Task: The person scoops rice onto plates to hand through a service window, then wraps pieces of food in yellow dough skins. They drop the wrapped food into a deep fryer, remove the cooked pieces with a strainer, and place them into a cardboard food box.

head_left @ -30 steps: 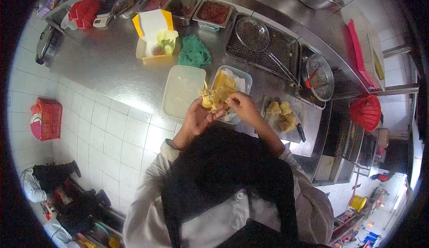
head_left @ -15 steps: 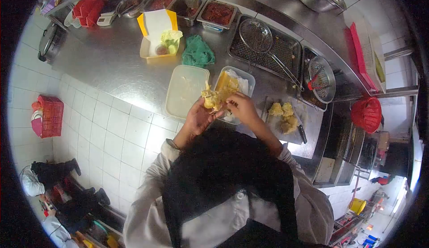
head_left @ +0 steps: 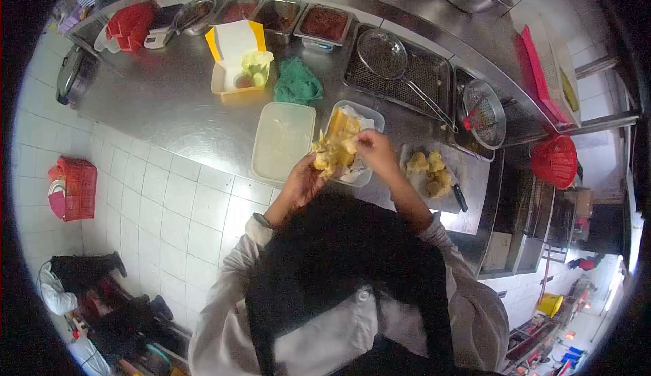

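My left hand (head_left: 304, 183) is closed around a yellow, lumpy piece of chicken (head_left: 328, 156), held above a clear plastic container (head_left: 381, 120). The fingers of my right hand (head_left: 378, 151) pinch the upper right side of that piece. Inside the container, partly hidden by my hands, lie more yellow food (head_left: 344, 122) and something white like paper or plastic. A pale lid (head_left: 281, 139) lies flat on the left. Right of my hands, several yellow chicken pieces (head_left: 434, 172) rest on a cutting board (head_left: 468, 166), with a black-handled knife (head_left: 461, 198) beside them.
Behind stand an open yellow-and-white box (head_left: 234, 54) with lettuce and sauce, a green cloth (head_left: 297, 81), metal sauce trays (head_left: 324, 23), a wire-mesh tray (head_left: 427, 98) with a strainer (head_left: 383, 54), and another strainer (head_left: 485, 115). A red basket (head_left: 555, 161) hangs right. People (head_left: 61, 298) are at lower left.
My right hand has risen slightly and shifted right, its fingers pinching the chicken's upper side. The left hand keeps its hold. The view has shifted a little.
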Action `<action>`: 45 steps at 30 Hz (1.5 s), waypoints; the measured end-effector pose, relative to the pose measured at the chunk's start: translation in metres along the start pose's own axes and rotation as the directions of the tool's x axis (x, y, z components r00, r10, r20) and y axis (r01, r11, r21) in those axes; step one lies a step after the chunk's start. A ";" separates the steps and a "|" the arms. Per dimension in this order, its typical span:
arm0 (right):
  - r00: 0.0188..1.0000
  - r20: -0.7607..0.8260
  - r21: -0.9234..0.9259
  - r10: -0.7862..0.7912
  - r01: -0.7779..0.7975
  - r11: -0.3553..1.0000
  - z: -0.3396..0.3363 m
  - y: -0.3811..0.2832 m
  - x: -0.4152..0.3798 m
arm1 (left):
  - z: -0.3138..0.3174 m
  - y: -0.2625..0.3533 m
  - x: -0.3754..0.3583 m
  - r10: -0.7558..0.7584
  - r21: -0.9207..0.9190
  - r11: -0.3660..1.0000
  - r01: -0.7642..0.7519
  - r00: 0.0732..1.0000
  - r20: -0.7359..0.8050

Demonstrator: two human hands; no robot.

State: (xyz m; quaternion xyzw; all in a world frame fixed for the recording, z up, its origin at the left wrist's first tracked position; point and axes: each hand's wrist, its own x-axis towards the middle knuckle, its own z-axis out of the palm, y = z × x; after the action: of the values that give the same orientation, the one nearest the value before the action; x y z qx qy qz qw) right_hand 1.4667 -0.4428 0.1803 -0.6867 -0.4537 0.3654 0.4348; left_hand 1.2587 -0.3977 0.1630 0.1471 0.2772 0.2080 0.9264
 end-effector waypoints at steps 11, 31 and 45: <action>0.964 -0.176 -0.222 -0.198 0.157 0.962 -0.080 0.003 0.067 | -0.006 0.008 -0.031 0.156 0.068 0.986 -0.153 0.987 -0.030; 0.945 -0.318 0.189 -0.077 0.143 0.972 -0.088 -0.067 0.024 | 0.012 0.046 -0.027 -0.007 -0.022 1.000 0.014 0.954 0.299; 0.957 -0.061 -0.841 -0.285 0.104 0.531 -0.015 0.017 -0.011 | 0.036 0.038 -0.028 0.087 0.220 0.966 -0.138 0.970 0.228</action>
State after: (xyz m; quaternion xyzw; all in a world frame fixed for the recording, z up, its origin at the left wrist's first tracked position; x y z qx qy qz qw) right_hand 1.4819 -0.4602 0.1712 -0.7863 -0.6020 -0.0104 0.1386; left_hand 1.2469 -0.3831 0.2196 0.2925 0.1884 0.2091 0.9139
